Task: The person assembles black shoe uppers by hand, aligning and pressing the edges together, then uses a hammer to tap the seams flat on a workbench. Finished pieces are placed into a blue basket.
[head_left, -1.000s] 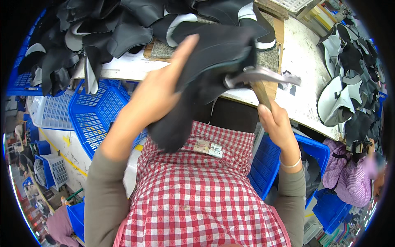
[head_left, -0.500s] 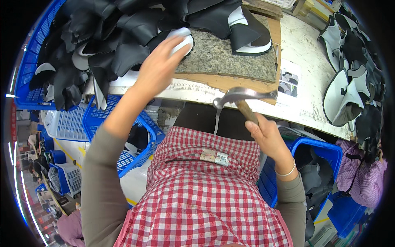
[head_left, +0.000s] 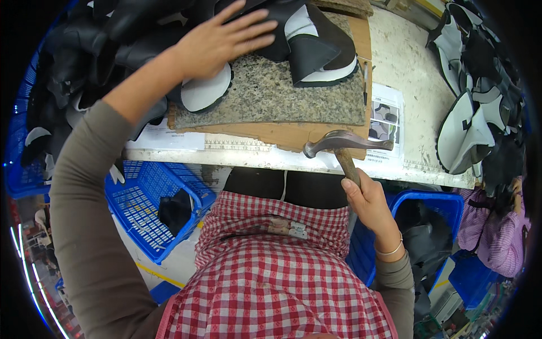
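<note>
Your left grip (head_left: 217, 48) is released, its fingers spread over the black pieces (head_left: 135, 25) heaped at the back of the counter (head_left: 415, 62); whether the palm bears on them, I cannot tell. Your right grip (head_left: 370, 200) is closed around the wooden handle of the hammer (head_left: 341, 139), whose head hangs over the front edge of the counter, well apart from your left fingers. The white-faced piece (head_left: 206, 91) lies at the left end of the slab (head_left: 293, 99), partly under your left hand. The black-and-white piece (head_left: 333, 53) rests at the slab's far right, one flap folded over.

To handle these well, close thumb and fingers on a single layer, since overlapping pieces could drag a neighbour along. They look limp, so support a piece near its middle rather than by a loose corner. Hold the hammer low and out to the right, away from your left wrist. Any piece set on the slab should lie flat and unfolded, with your fingertips well off the spot where the hammer would land.
</note>
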Tool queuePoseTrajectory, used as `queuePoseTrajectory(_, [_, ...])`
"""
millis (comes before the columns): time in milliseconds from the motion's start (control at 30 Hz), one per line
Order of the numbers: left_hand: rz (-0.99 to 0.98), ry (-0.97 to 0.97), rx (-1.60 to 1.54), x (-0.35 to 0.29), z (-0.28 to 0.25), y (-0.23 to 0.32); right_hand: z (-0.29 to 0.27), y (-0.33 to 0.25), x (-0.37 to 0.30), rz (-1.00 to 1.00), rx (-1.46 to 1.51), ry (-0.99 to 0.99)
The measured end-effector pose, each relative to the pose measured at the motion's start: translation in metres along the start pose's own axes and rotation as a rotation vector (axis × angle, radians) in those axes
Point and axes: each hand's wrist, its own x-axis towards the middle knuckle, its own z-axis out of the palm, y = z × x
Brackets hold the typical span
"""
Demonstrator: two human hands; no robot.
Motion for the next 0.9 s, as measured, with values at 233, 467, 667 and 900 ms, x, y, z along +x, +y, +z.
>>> queuePoseTrajectory(233, [-0.180,0.192,0.135,0.004,0.054,0.005,0.017,0.001,-0.009,-0.059,0.036,-0.032])
queuePoseTrajectory(467, [-0.512,0.507,0.034,0.052,-0.032,-0.053,0.010,-0.004,-0.018,-0.136,-0.124,-0.015])
queuePoseTrajectory(667, [-0.414,0.271,0.061,0.067,-0.100,0.011,-0.014,-0.028,-0.009,-0.307,-0.270,0.260])
queuePoseTrajectory(900, [-0.299,0.319,-0.443,0.042,-0.062,0.089,-0.026,-0.028,0.016,-0.302,-0.588,0.445])
